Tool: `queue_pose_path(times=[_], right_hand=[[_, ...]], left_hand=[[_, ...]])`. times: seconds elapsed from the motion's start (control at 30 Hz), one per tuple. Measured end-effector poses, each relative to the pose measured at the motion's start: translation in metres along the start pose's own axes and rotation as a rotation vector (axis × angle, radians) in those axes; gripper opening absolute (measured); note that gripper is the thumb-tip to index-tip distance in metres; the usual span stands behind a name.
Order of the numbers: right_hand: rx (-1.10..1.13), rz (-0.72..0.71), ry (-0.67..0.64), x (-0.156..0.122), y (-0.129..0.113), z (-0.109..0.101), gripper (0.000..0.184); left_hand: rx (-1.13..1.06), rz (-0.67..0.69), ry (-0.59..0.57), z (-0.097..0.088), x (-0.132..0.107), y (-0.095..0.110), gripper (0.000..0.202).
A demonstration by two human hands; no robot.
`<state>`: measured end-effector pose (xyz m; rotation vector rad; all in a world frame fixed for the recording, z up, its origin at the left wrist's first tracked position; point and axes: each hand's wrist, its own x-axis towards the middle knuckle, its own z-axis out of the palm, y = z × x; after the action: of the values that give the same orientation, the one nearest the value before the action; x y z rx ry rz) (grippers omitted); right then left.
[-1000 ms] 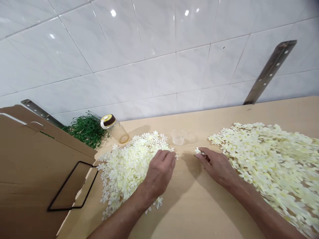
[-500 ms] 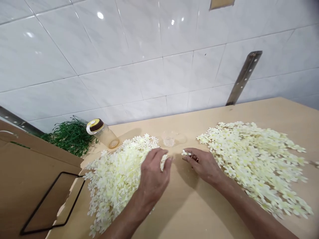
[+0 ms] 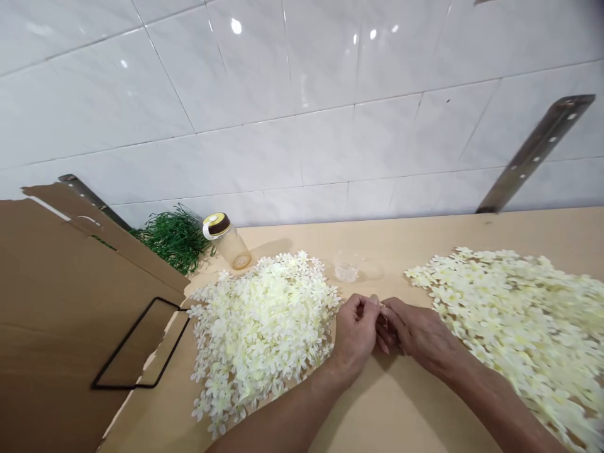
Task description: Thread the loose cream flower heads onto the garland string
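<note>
My left hand and my right hand meet over the table between two heaps of pale flowers. Thumb and fingers of each hand are pinched together, the tips touching. A pale speck of a small artificial flower peeks out at the right fingertips; the rest of it is covered. What the left fingers pinch is hidden. The left heap of white artificial flowers lies close beside my left hand. To the right of my right forearm spreads the other heap of yellowish-white artificial flowers.
A small clear plastic dish stands behind my hands. At the back left are a drink bottle with a yellow and brown lid and a bunch of green stems. A cardboard box and black wire frame fill the left side.
My hands were apart, the right pinching a small white flower and the left beside the left heap. They have come together at the fingertips. The view has swung a little left.
</note>
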<state>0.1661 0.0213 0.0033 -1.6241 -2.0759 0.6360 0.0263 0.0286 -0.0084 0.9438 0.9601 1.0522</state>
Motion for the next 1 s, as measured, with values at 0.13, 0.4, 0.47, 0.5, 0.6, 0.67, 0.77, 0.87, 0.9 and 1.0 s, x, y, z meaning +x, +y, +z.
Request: queue_pose_path(times=[0.13,0.4,0.47,0.5,0.6,0.67,0.77,0.87,0.9,1.0], right_hand=[[-0.001,-0.037,0.018,-0.002,-0.009,-0.005,0.039],[0.046,-0.208,0.132,-0.005,-0.011,-0.013,0.037],[0.03,-0.231,0.139,-0.005,-0.012,-0.013,0.032],[0.019,-0.222,0.14,-0.005,-0.012,-0.014,0.03],[0.004,-0.169,0.129,-0.006,-0.015,-0.013,0.029],[0.01,-0.147,0.115,-0.007,-0.016,-0.012,0.031],[-0.023,-0.139,0.122,-0.008,-0.017,-0.01,0.035],[-0.117,-0.129,0.153,-0.007,-0.014,-0.005,0.04],[-0.147,-0.127,0.163,-0.007,-0.013,-0.003,0.041],[-0.177,-0.107,0.166,-0.005,-0.012,0.003,0.041]], left_hand=[[0.047,0.063,0.024,-0.008,-0.002,0.002,0.031],[0.095,0.014,-0.002,-0.011,-0.002,0.008,0.034],[0.063,-0.002,-0.03,-0.012,-0.002,0.009,0.034],[0.041,-0.009,-0.043,-0.012,-0.002,0.009,0.034],[-0.023,-0.031,-0.073,-0.014,-0.001,0.01,0.035],[-0.043,-0.033,-0.08,-0.014,-0.001,0.01,0.035],[-0.036,-0.022,-0.074,-0.013,-0.001,0.009,0.036],[-0.035,-0.022,-0.061,-0.012,-0.001,0.007,0.038],[-0.039,-0.025,-0.059,-0.012,-0.001,0.006,0.039],[-0.043,-0.025,-0.057,-0.012,-0.001,0.005,0.04]])
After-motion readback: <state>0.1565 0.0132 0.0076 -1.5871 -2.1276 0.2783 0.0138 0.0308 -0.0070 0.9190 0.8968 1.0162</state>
